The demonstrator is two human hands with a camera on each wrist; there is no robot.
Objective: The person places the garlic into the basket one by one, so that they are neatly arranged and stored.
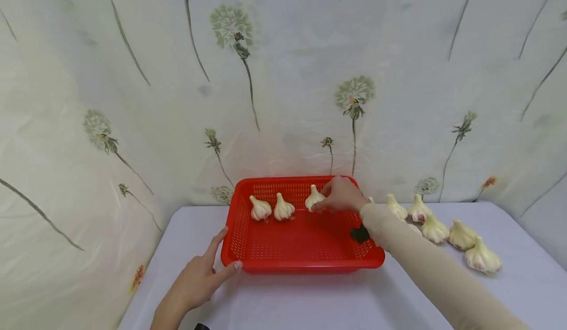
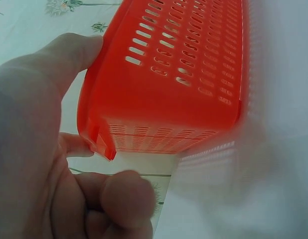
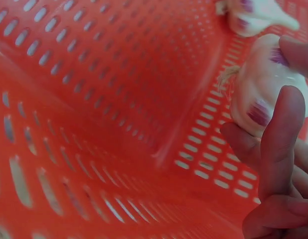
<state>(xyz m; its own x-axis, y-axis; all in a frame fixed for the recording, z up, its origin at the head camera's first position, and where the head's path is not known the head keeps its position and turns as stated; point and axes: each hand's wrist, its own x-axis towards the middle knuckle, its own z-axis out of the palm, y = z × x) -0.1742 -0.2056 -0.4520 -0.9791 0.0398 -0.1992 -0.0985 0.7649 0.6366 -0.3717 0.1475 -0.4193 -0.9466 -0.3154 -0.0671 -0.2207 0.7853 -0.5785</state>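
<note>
In the head view a red plastic basket [image 1: 301, 266] with slotted sides stands on the table. My left hand [image 1: 195, 278] is at its near left corner; the extended thumb and forefinger touch the rim, while the other fingers are bent below in the left wrist view. Over the basket's back part, my right hand [image 1: 345, 194] holds a garlic bulb [image 1: 313, 198] between thumb and fingers. That bulb [image 3: 258, 84] shows purple patches and a root tuft in the right wrist view. Two more garlic bulbs, one [image 1: 260, 209] left of the other [image 1: 283, 208], sit inside along the back.
Several garlic bulbs [image 1: 435, 229] lie on the table right of the basket, partly hidden by the right sleeve [image 1: 412, 246]. White cloth covers the table [image 1: 301, 303]. A dandelion-patterned sheet [image 1: 288, 98] hangs close behind and along the sides.
</note>
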